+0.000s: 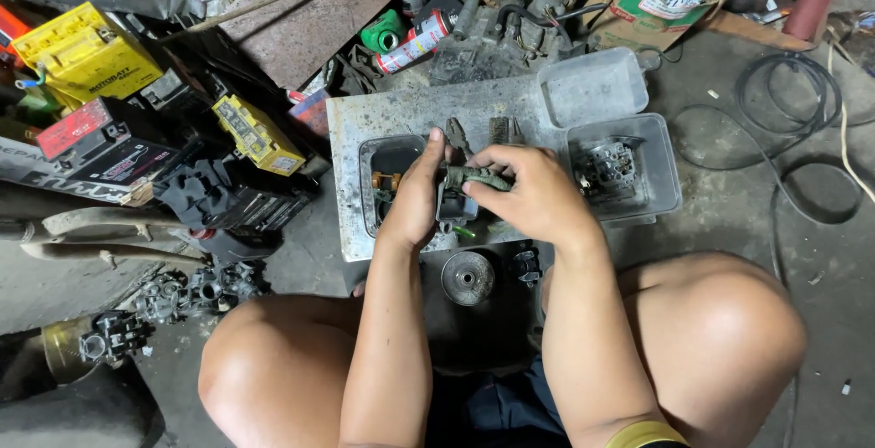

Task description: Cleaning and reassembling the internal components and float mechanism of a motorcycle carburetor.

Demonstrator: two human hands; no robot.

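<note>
Small dirty metal part [460, 195] held up between both hands, above grey metal slab [383, 115]. Left hand [415, 197] pressed flat on part's left side, thumb pointed up. Right hand [533, 195] curled round part's right side, fingertips pinched on its greenish top piece. Pliers [458, 134] laid on slab just behind hands. Clear plastic box [624, 170] with metal bits seen at right. Round metal disc [468, 277] laid on floor between knees. Yellow battery [258, 133] seen at left.

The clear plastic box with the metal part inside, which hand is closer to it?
Right. The right hand is just beside the clear plastic box; the left hand is farther away, beyond the right hand.
</note>
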